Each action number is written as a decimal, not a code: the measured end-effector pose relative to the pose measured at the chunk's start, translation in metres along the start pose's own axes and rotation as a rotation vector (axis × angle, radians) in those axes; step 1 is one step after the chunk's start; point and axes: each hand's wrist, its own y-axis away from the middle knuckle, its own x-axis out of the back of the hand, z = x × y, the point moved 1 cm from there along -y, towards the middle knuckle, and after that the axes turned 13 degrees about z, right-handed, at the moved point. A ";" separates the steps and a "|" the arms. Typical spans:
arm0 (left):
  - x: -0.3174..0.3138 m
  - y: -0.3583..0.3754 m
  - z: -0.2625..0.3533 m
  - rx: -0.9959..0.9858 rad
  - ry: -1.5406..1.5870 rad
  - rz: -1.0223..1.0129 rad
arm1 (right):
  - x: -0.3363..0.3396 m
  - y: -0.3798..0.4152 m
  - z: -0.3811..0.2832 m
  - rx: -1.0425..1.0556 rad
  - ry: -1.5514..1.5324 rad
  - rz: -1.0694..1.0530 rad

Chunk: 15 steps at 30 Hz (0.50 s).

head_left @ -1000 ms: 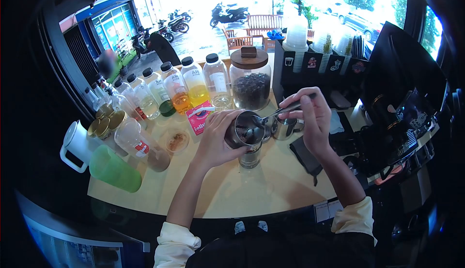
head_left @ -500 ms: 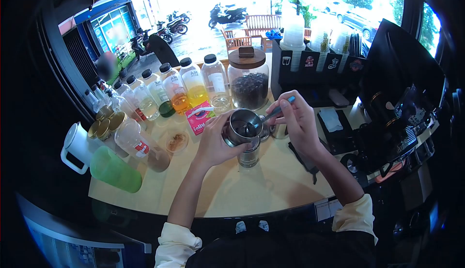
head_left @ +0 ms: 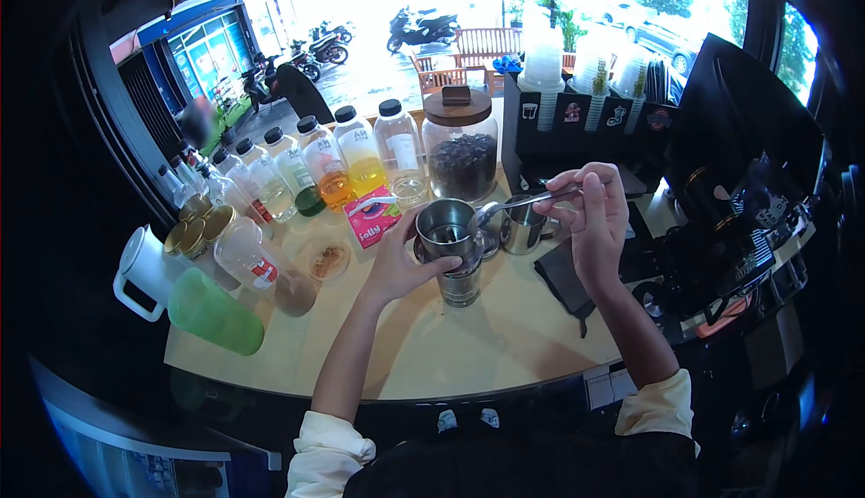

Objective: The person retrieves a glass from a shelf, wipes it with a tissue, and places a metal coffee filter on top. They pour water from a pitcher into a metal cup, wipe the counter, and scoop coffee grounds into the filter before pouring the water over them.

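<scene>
My left hand [head_left: 396, 268] is wrapped round a steel cup [head_left: 448, 244], thumb across its near side. Some dark contents show inside the cup, though I cannot make them out. Directly below it stands a clear glass [head_left: 460, 287]. In my right hand [head_left: 595, 228] a metal spoon [head_left: 532, 200] is pinched by its handle. The spoon's bowl hangs at the right rim of the cup, outside its opening. A steel jug [head_left: 520, 232] stands on the table just behind and below the spoon.
A large jar of dark pieces [head_left: 462, 160] with a wooden lid stands behind. Capped bottles [head_left: 368, 169], a pink box [head_left: 371, 217], a small dish [head_left: 328, 263] and a green tumbler [head_left: 216, 312] are leftward. A dark cloth [head_left: 568, 282] and cup holder [head_left: 586, 124] are rightward.
My right hand has moved right and lifted the spoon out of the cup, its handle now tilted flatter. The steel jug is now more exposed. My left hand keeps its hold.
</scene>
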 end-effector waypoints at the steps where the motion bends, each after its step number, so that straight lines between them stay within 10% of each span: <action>1: 0.000 0.000 0.000 0.034 -0.012 -0.011 | 0.004 0.002 0.001 0.008 -0.026 0.019; 15: -0.002 0.004 0.001 -0.032 0.038 0.006 | 0.041 0.015 0.004 0.035 -0.085 0.108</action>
